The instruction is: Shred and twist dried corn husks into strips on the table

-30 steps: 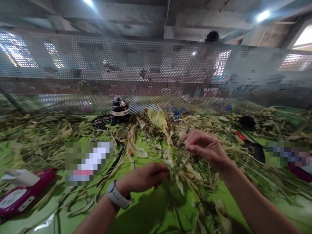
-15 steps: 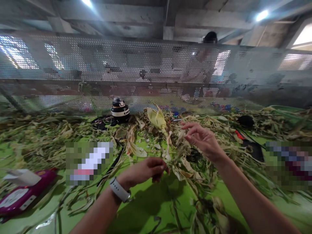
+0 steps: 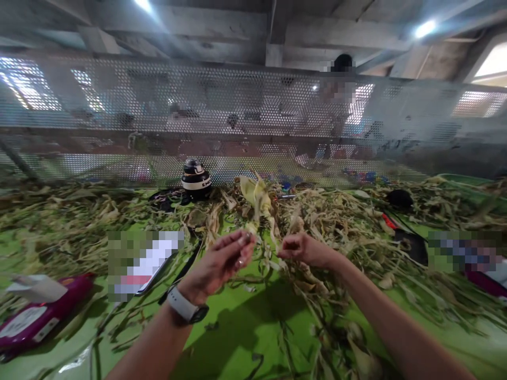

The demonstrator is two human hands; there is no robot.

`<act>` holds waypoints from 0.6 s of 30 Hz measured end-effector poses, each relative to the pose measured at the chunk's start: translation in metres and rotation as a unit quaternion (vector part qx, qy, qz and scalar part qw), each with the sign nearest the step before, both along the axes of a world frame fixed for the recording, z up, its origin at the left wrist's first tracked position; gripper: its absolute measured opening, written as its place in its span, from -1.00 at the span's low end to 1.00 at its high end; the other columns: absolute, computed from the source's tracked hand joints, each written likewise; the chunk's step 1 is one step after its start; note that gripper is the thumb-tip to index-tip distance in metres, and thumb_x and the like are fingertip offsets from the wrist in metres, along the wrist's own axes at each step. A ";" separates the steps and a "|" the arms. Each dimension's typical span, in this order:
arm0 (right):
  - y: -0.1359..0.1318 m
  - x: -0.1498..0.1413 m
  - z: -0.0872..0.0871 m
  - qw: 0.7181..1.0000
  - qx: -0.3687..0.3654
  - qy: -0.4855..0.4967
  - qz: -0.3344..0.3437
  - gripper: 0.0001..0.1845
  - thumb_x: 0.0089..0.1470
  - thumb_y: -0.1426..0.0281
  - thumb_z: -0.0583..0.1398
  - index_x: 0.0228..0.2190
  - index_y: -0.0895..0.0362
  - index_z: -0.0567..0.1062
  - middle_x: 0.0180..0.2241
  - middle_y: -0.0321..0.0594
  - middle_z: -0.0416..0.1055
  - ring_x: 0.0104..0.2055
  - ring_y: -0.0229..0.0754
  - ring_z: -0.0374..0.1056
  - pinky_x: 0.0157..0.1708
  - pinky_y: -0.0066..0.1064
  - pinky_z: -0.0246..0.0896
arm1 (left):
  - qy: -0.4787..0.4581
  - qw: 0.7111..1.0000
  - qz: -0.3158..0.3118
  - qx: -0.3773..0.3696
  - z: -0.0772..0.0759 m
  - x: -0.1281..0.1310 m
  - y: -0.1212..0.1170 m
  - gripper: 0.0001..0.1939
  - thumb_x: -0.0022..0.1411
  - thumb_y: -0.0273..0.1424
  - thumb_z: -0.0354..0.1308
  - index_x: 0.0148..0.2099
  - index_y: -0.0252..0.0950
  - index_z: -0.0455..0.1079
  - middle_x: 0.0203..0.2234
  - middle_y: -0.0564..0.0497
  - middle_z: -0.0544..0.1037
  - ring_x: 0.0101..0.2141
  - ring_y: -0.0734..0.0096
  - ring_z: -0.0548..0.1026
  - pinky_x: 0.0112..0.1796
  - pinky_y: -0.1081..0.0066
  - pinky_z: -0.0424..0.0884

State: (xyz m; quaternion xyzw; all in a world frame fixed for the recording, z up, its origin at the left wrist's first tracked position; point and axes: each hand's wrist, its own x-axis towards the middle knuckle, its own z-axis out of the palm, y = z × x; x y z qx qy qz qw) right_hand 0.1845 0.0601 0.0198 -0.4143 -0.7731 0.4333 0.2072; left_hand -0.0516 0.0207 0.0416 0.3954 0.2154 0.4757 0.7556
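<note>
My left hand [image 3: 222, 261], with a white watch on its wrist, is raised over the green table [image 3: 245, 327]. Its fingers are pressed together in a pinch, and I cannot make out what is between them. My right hand [image 3: 303, 249] is close beside it, curled shut on thin dried plant strands [image 3: 304, 279] that trail down to the table. Just beyond both hands a pale yellow husk [image 3: 257, 194] stands up out of the heap of dry leaves and stalks [image 3: 336, 221].
A black and white jar [image 3: 195, 178] stands by the perforated metal screen [image 3: 158, 105] at the back. A purple packet [image 3: 35, 316] lies at the left and dark objects [image 3: 412, 245] at the right. A person [image 3: 340, 79] is behind the screen.
My left hand has risen from the table and moved up toward the husk pile. My right hand has dropped, moved left and closed from a loose open pose into a fist.
</note>
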 end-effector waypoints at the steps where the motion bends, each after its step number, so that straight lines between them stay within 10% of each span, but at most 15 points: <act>1: 0.001 0.004 0.003 1.000 0.009 -0.021 -0.001 -0.64 -0.06 0.13 0.20 -0.55 0.20 0.40 -0.63 -0.40 0.19 -0.58 -0.39 0.08 -0.58 -0.53 -0.02 | -0.036 0.999 0.027 -0.009 0.002 -0.004 0.004 -0.92 0.05 -0.53 0.20 -0.35 -0.39 0.36 -0.59 0.10 0.31 -0.62 0.69 0.22 -0.61 0.67 0.18; 8: 0.010 0.034 0.022 0.998 -0.008 -0.033 -0.058 -0.59 -0.05 0.07 0.15 -0.50 0.20 0.41 -0.62 -0.39 0.20 -0.59 -0.37 0.07 -0.59 -0.51 -0.05 | -0.148 0.985 0.081 -0.033 0.007 -0.021 0.020 -0.94 0.13 -0.62 0.05 -0.34 -0.44 0.33 -0.60 0.14 0.19 -0.64 0.74 0.17 -0.64 0.72 0.18; 14: -0.001 0.010 0.017 0.955 0.217 0.001 -0.204 -0.74 -0.13 0.30 0.22 -0.34 0.16 0.45 -0.27 -0.17 0.37 -0.55 -0.36 0.12 -0.49 -0.45 0.10 | -0.054 0.995 0.008 -0.087 -0.005 0.002 0.010 -0.96 0.09 -0.55 0.14 -0.34 -0.45 0.38 -0.60 0.11 0.26 -0.63 0.72 0.20 -0.62 0.69 0.20; 18: -0.024 -0.024 0.015 0.977 -0.042 0.176 -0.114 -0.62 -0.11 0.40 0.17 -0.16 0.14 0.37 -0.32 -0.23 0.38 -0.54 -0.36 0.23 -0.50 -0.47 0.18 | -0.014 0.995 -0.036 -0.097 -0.008 0.012 0.003 -0.94 0.04 -0.54 0.20 -0.38 -0.43 0.38 -0.59 0.09 0.30 -0.62 0.72 0.22 -0.63 0.69 0.18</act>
